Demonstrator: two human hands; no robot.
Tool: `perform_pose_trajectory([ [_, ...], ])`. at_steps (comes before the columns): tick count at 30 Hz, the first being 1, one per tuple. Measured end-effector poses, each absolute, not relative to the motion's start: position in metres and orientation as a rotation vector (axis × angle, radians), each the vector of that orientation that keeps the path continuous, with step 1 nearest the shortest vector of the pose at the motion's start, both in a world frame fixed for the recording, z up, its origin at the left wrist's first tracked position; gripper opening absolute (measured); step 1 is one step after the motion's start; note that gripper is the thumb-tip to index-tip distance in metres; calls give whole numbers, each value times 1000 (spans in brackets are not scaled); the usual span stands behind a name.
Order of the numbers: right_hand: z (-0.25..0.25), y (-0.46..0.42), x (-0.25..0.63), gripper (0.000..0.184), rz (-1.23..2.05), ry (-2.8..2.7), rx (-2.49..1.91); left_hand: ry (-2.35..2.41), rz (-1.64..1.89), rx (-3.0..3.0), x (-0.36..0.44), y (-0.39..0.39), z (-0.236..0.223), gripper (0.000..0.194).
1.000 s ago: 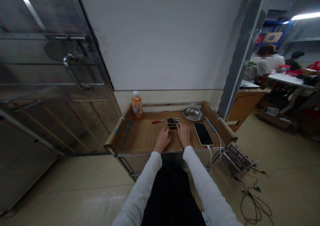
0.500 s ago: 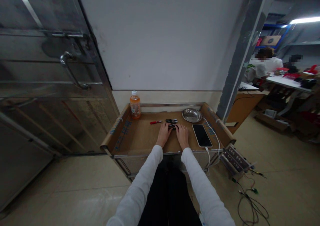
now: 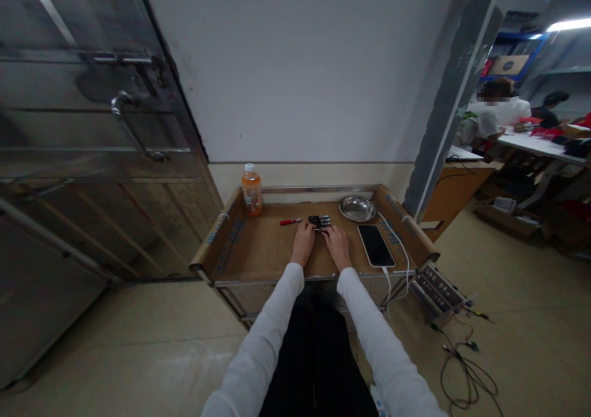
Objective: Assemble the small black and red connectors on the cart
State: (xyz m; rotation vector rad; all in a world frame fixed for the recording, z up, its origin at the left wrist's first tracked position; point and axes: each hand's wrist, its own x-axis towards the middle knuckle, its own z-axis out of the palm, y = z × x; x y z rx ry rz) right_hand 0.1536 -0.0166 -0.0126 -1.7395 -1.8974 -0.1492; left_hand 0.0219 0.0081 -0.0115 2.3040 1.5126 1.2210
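Observation:
Both my hands rest palm-down on the brown cardboard-lined cart top. My left hand and my right hand lie side by side, and their fingertips reach a small cluster of black markers. The fingertips of both hands meet at the nearest black marker; whether they grip it is too small to tell. A red marker lies just left of the black ones, apart from my hands.
An orange drink bottle stands at the cart's back left. A steel bowl sits at the back right, and a phone on a white cable lies on the right. A metal door is on the left. People sit at a far table.
My left hand has moved forward to the black markers beside my right hand. The view shifted slightly.

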Motion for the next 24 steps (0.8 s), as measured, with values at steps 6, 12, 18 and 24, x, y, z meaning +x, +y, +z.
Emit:
perform_pose_trajectory([
  [6,-15,-14,155,23,-2,-1906,-1715,1403,1020,2457,22,0,-11,15],
  [12,-22,-9,156,25,139,-1816,-1540,1509,962,2423,21,1,-9,15],
  [18,-18,-13,153,30,82,-1794,-1536,1632,978,2413,22,1,-7,17],
  [24,-3,-24,151,27,-23,-1828,-1738,2100,1061,2203,19,1,-6,34],
])
